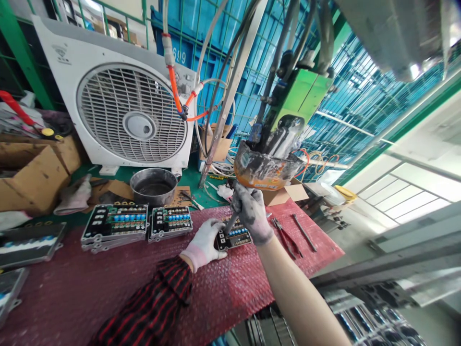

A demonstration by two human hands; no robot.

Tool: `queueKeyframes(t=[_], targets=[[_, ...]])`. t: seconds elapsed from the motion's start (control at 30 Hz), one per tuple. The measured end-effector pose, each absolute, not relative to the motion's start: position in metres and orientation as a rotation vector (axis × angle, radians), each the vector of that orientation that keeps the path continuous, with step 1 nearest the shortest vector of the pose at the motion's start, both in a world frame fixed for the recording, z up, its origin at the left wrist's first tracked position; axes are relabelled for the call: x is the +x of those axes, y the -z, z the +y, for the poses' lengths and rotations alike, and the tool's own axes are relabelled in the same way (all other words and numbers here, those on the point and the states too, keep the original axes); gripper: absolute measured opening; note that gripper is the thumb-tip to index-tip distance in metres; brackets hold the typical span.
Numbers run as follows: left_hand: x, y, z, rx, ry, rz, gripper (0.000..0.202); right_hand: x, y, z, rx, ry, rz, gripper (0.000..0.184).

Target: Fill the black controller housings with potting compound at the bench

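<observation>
**A:** Red bubble-wrap mat [108, 288], two controller boxes [115, 226] parked by the far edge, left side. Third box [237, 236] further right, in hand.

**B:** Yep. Left hand [203, 242] gripping its left end, right hand [252, 211] fisted round a thin tool [230, 224], tip down on it.

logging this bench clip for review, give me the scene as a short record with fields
surface: red bubble wrap
left hand: white glove, resting on the near edge of a circuit board
right hand: grey glove, gripping a thin tool angled down onto that board
left of hands: similar boards
right of hands: pliers
behind: metal pot, fan
</observation>
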State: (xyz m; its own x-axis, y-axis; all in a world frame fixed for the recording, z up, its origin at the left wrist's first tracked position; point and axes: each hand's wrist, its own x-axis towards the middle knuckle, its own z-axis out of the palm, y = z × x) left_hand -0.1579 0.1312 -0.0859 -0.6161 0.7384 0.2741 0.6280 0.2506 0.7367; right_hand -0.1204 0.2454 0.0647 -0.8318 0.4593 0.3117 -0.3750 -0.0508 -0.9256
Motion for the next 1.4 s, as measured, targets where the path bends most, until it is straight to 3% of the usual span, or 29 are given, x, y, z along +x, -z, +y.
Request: queueKeyframes(t=[0.63, 0.8, 1.03, 1.4], targets=[[-0.157, 0.079, 0.131, 1.276, -1.247, 2.419, 0.080, -0.120, -0.065, 0.246, -0.093, -1.949, -1.659, 0.054], [-0.159, 0.075, 0.130, 1.304, -1.192, 2.382, 0.071, -0.122, -0.061, 0.248, -0.130, -1.962, -1.651, 0.051], [-0.158, 0.069, 0.130, 1.204, -0.919, 2.553, 0.108, -0.137, -0.052, 0.252, -0.153, -1.923, -1.653, 0.050], [-0.157, 0.068, 0.128, 1.225, -0.970, 2.548, 0.091, -0.144, -0.042, 0.256, -0.255, -1.921, -1.575, 0.047]])
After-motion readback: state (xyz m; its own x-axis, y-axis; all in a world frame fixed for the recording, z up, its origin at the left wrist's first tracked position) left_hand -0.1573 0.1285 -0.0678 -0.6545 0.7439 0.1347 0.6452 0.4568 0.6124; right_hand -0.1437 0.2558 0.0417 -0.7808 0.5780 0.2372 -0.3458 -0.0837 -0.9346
